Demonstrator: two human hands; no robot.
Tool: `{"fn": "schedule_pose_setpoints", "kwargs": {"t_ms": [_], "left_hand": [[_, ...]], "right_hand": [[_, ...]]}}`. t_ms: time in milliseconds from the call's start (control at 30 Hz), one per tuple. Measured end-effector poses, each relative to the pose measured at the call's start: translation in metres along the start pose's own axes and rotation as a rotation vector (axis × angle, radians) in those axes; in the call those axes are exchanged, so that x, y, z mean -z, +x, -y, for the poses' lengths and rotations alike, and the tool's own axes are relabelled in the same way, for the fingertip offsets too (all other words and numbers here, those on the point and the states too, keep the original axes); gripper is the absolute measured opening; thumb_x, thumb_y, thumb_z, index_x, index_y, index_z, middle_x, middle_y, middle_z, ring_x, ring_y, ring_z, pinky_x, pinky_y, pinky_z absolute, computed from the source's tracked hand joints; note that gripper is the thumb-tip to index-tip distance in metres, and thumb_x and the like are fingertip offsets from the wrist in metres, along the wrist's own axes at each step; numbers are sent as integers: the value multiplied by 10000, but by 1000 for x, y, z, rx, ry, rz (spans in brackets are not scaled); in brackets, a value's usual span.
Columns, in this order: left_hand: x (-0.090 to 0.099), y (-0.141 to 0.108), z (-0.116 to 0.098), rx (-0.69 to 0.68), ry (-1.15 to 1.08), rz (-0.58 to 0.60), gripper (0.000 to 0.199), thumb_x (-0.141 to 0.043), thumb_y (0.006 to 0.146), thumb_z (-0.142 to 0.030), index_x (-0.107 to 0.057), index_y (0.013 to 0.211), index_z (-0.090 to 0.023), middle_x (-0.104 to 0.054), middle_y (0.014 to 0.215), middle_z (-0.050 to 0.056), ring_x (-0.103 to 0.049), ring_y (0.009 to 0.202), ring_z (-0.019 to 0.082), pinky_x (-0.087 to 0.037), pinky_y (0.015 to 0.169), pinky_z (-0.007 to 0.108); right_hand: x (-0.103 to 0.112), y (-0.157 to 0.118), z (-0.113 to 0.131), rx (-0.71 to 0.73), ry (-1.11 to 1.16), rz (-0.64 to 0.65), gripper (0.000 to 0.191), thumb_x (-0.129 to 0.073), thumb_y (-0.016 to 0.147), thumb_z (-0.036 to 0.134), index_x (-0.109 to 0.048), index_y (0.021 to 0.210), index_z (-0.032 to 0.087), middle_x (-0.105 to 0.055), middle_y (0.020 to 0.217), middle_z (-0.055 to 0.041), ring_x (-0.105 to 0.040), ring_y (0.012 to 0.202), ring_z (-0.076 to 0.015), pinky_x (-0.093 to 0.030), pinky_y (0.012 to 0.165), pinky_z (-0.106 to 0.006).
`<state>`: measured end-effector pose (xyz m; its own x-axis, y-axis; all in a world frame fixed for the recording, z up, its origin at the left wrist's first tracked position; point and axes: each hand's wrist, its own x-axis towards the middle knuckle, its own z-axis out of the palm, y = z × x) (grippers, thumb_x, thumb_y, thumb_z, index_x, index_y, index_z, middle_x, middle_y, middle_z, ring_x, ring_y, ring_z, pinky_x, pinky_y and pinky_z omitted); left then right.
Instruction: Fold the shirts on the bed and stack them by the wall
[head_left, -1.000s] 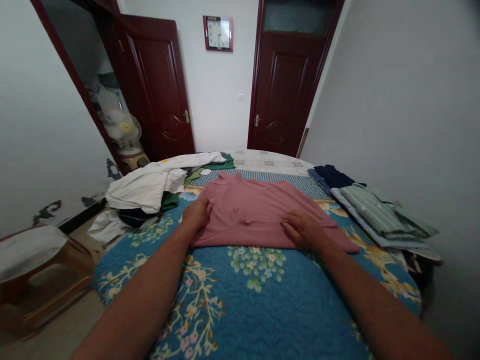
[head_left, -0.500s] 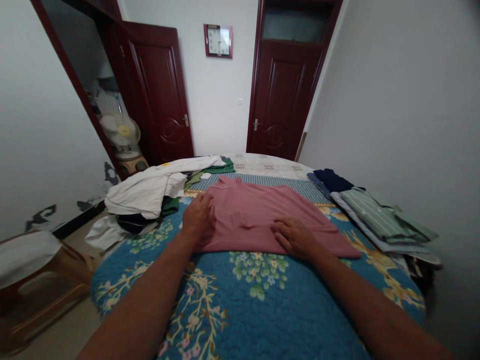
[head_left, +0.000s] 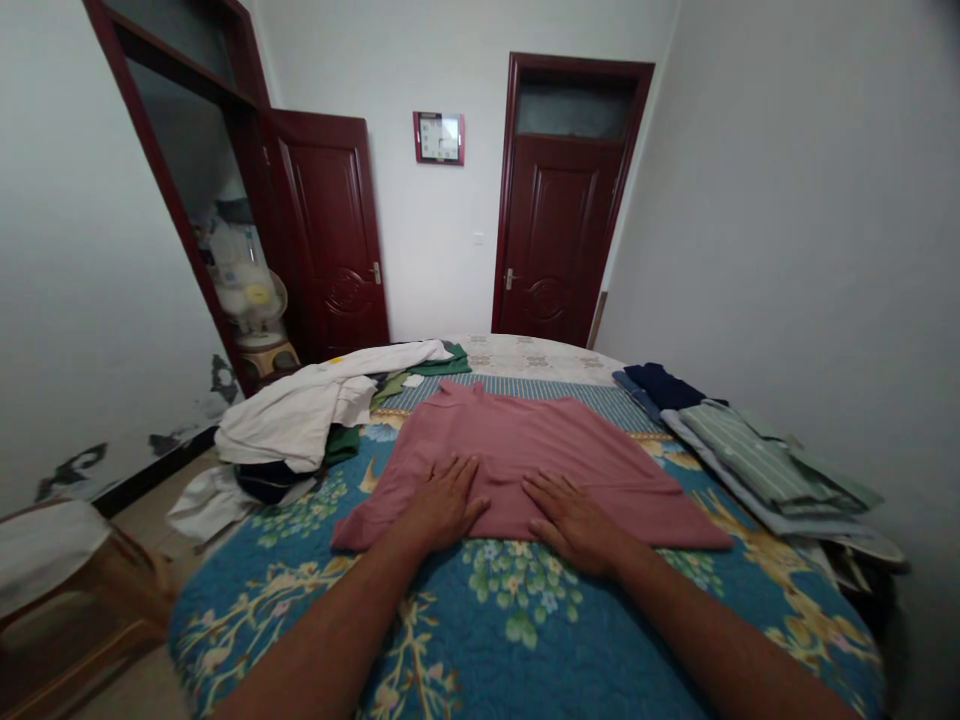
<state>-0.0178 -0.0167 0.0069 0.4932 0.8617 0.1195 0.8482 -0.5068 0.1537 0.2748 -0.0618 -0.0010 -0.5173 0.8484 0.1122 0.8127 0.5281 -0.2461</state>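
Note:
A pink shirt point(head_left: 517, 430) lies spread out on the blue floral bed cover point(head_left: 495, 660), its near edge running across in front of me. My left hand point(head_left: 448, 503) rests flat on the lower middle of the shirt, fingers stretched away from me. A little to the right, my right hand point(head_left: 571, 520) also presses flat on the cloth, with its fingers extended and thumb apart. Neither hand grips the fabric. The left corner of the shirt's near edge reaches out past my left forearm.
A loose heap of white and dark clothes point(head_left: 289, 415) lies on the left. Folded garments, including a green striped shirt point(head_left: 769, 460) and a navy piece point(head_left: 671, 387), are stacked on the right. A wooden chair point(head_left: 90, 600) stands left of the bed.
My left hand has moved right from the shirt's left side to its lower middle and flattened. The shirt's left near corner is now spread outward. The view has tilted up slightly.

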Motion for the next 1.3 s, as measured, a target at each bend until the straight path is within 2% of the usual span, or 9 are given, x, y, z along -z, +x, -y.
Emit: {"fn": "schedule_pose_setpoints", "kwargs": {"t_ms": [200, 333, 533, 767, 900, 1033, 1133, 1233, 1300], "left_hand": [[-2, 0, 15, 172, 42, -17, 777, -348, 1041, -633, -364, 1670, -178, -317, 1745, 130, -246, 1625, 362, -186, 1287, 634], [-2, 1, 25, 272, 62, -42, 811, -347, 1024, -661, -356, 1672, -173, -321, 1742, 146, -249, 1618, 387, -209, 1264, 668], [4, -2, 40, 392, 94, -108, 731, -334, 1031, -639, -469, 1597, -198, -394, 1700, 196, -344, 1568, 405, -160, 1234, 740], [5, 1, 52, 505, 76, -58, 830, -310, 1009, -689, -408, 1634, -152, -344, 1719, 217, -286, 1600, 396, -163, 1248, 720], [3, 3, 63, 600, 66, -51, 862, -283, 999, -713, -404, 1636, -146, -310, 1730, 229, -262, 1602, 428, -195, 1228, 745], [6, -1, 77, 667, 72, -111, 762, -299, 1029, -628, -484, 1565, -119, -379, 1686, 264, -311, 1573, 444, -237, 1199, 768], [15, -2, 81, 601, 145, -239, 625, -392, 1030, -463, -510, 1517, -90, -434, 1647, 268, -371, 1533, 438, -286, 1195, 741], [23, 2, 74, 355, 155, -371, 556, -439, 1004, -315, -507, 1511, -98, -450, 1640, 236, -379, 1541, 377, -330, 1243, 611], [21, 8, 62, 177, 87, -413, 531, -432, 1013, -298, -512, 1505, -113, -485, 1615, 217, -389, 1545, 330, -345, 1265, 529]], "right_hand": [[6, -11, -18, -124, -80, 36, 756, -293, 1076, 673, -325, 1694, 238, -267, 1755, -74, -201, 1638, -296, -128, 1331, -564], [7, -25, -40, -216, -166, 0, 761, -278, 1070, 689, -336, 1690, 251, -280, 1752, -80, -217, 1631, -322, -171, 1311, -606], [15, -58, -97, -355, -248, -61, 725, -274, 1088, 622, -380, 1669, 202, -352, 1721, -125, -297, 1603, -340, -245, 1278, -648], [22, -90, -157, -602, -326, -61, 722, -241, 1077, 600, -399, 1657, 199, -320, 1735, -132, -304, 1597, -361, -327, 1224, -683], [20, -96, -171, -646, -325, -77, 728, -230, 1072, 609, -390, 1656, 204, -321, 1736, -131, -322, 1590, -354, -335, 1225, -660], [17, -97, -176, -667, -309, -148, 732, -225, 1075, 584, -431, 1617, 137, -418, 1679, -173, -383, 1556, -351, -350, 1226, -610], [18, -97, -176, -650, -307, -222, 668, -270, 1071, 524, -530, 1532, 117, -526, 1591, -205, -463, 1496, -351, -384, 1208, -564], [26, -96, -171, -600, -323, -248, 561, -343, 1054, 483, -638, 1387, 141, -650, 1430, -209, -580, 1363, -351, -421, 1174, -512], [34, -91, -165, -576, -350, -270, 501, -373, 1046, 458, -669, 1306, 149, -695, 1324, -204, -620, 1287, -344, -439, 1148, -483]]}}
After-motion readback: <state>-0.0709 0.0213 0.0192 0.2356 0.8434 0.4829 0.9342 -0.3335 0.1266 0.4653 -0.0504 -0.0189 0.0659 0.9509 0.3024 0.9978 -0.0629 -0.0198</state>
